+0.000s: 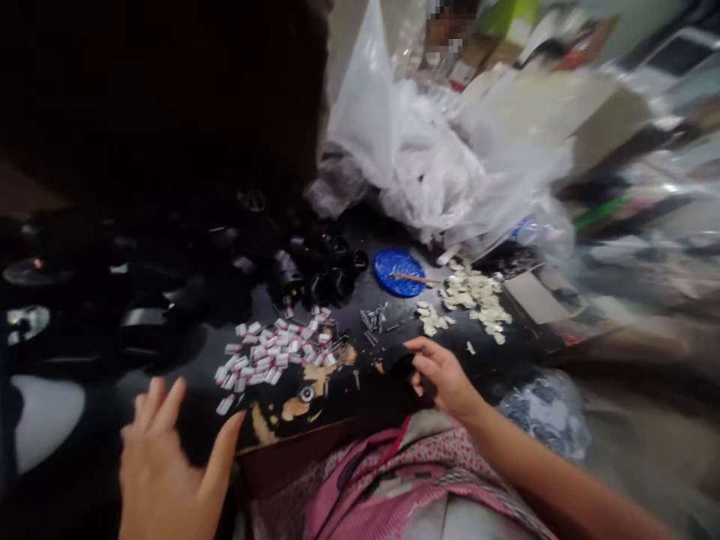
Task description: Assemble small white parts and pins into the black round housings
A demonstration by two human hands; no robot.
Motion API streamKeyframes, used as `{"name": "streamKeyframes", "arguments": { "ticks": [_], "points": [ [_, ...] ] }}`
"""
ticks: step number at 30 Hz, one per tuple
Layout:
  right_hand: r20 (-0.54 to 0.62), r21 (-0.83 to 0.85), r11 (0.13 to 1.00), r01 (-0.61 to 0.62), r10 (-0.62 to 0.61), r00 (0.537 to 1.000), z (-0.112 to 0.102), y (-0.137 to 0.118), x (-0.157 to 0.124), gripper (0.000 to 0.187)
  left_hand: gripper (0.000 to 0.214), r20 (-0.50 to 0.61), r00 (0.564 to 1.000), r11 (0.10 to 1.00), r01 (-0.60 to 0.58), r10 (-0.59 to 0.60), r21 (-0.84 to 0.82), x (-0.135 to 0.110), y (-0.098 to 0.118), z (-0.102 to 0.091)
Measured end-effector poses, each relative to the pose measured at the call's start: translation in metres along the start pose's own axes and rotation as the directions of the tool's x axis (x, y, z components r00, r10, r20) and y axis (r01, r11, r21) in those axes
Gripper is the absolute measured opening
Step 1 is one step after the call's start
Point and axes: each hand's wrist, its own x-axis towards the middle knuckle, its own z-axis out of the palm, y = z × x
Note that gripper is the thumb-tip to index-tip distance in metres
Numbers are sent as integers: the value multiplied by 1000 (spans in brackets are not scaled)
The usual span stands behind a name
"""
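My left hand is over the left part of the dark table, fingers spread and holding nothing. Just beyond its thumb is a spread of small white cylindrical pieces with red ends. My right hand is at the table's front edge, its fingers curled closed. Something dark shows by those fingers, too dim to name. Ahead of this hand lie small metal pins and a heap of cream-coloured small parts. A small metal ring sits near the front edge.
A blue round lid with a thin wooden stick across it lies mid-table. Black round parts cluster behind the white pieces. Clear plastic bags pile up at the back. A bag of grey parts is at the right.
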Motion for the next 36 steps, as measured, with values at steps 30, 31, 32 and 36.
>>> {"name": "streamKeyframes", "arguments": {
  "ticks": [30,31,32,36],
  "points": [
    [192,132,983,-125,98,976,-5,-16,0,37,32,226,916,943,-321,332,-83,85,73,60],
    [226,146,978,-151,116,967,-7,-18,2,37,31,206,930,952,-299,306,-66,80,73,56],
    [263,158,970,-182,137,955,-8,-20,5,36,33,185,943,961,-273,276,-44,74,73,52],
    [417,159,935,-317,228,880,-16,-31,18,34,55,135,980,985,-159,149,68,38,84,51]
  ]
}}
